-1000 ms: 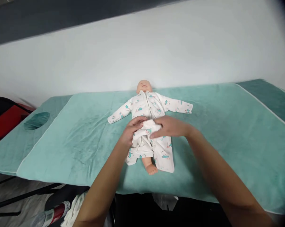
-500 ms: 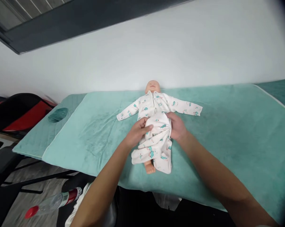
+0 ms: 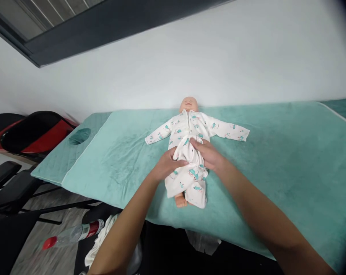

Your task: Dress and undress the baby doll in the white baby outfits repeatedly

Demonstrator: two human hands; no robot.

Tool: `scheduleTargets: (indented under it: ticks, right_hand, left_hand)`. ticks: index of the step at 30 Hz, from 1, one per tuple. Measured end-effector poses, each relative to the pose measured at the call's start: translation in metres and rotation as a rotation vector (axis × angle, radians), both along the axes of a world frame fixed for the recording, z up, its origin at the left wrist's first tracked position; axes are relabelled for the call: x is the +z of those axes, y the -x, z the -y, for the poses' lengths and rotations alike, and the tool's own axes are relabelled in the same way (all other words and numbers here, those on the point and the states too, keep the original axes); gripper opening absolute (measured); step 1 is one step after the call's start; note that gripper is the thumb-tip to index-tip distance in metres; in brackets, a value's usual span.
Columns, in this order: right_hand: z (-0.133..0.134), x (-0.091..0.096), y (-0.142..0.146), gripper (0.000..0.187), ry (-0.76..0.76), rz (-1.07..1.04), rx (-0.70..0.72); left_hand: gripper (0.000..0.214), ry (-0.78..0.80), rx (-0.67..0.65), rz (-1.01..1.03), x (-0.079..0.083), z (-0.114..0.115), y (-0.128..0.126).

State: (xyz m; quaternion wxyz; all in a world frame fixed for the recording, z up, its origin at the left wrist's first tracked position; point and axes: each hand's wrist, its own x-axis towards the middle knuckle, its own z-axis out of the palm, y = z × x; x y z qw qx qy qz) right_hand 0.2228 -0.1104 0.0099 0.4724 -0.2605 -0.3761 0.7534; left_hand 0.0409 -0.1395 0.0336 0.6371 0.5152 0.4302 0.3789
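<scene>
On the green padded bed lies a baby doll (image 3: 189,104) on its back, its head toward the wall. It wears a white buttoned top (image 3: 177,130) with teal prints, sleeves spread to both sides. Over its lower body, matching baby pants (image 3: 194,173) are bunched. My left hand (image 3: 167,165) grips their left side, thumb on top. At their upper right, my right hand (image 3: 208,153) is closed on the bunched cloth, thumb over it. One bare foot (image 3: 181,200) shows below the left pant leg; the other foot is hidden.
The green bed cover (image 3: 276,160) reaches back to a white wall (image 3: 218,57). At its left end is a face hole (image 3: 80,136). Black and red chairs (image 3: 35,131) stand at left. A plastic bottle (image 3: 72,233) and white cloth (image 3: 99,240) lie below the front edge.
My right thumb has come over the top of the pants, and the cloth is more bunched between my hands. The left pant leg has shifted. The view has swung slightly left.
</scene>
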Motion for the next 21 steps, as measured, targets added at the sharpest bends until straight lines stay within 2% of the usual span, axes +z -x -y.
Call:
scheduleTargets:
  ticks: [2, 4, 6, 8, 12, 13, 14, 16, 19, 21]
  right_hand:
    - [0.002, 0.004, -0.004, 0.052, -0.078, 0.080, 0.079]
    - [0.004, 0.011, -0.011, 0.051, -0.218, 0.250, 0.260]
    - [0.006, 0.016, -0.018, 0.048, -0.345, 0.428, 0.418]
    - [0.007, 0.016, -0.019, 0.048, -0.346, 0.447, 0.413]
    - [0.009, 0.006, -0.006, 0.049, -0.064, 0.115, 0.155]
    - [0.009, 0.004, -0.002, 0.049, -0.019, 0.065, 0.117]
    - [0.009, 0.003, 0.001, 0.049, 0.001, 0.046, 0.100]
    - [0.010, 0.006, 0.002, 0.047, -0.033, 0.080, 0.129]
    - [0.011, 0.015, -0.005, 0.044, -0.216, 0.242, 0.341]
    - [0.011, 0.019, -0.011, 0.046, -0.317, 0.302, 0.454]
  left_hand:
    - [0.035, -0.040, 0.198, 0.135, -0.001, -0.003, -0.008]
    - [0.029, -0.085, 0.362, 0.256, -0.003, -0.009, -0.016]
    - [0.027, -0.106, 0.433, 0.285, -0.006, -0.012, -0.021]
    - [0.026, -0.072, 0.382, 0.241, -0.008, -0.011, -0.017]
    - [0.047, 0.109, 0.023, 0.077, -0.004, -0.002, 0.001]
    - [0.048, 0.146, -0.027, 0.045, -0.003, 0.001, 0.004]
    - [0.047, 0.166, -0.035, 0.041, -0.002, 0.002, 0.005]
    - [0.045, 0.160, 0.046, 0.126, -0.003, 0.004, 0.002]
    - [0.044, 0.108, 0.194, 0.309, -0.008, 0.004, -0.008]
    - [0.043, 0.103, 0.222, 0.351, -0.012, 0.005, -0.011]
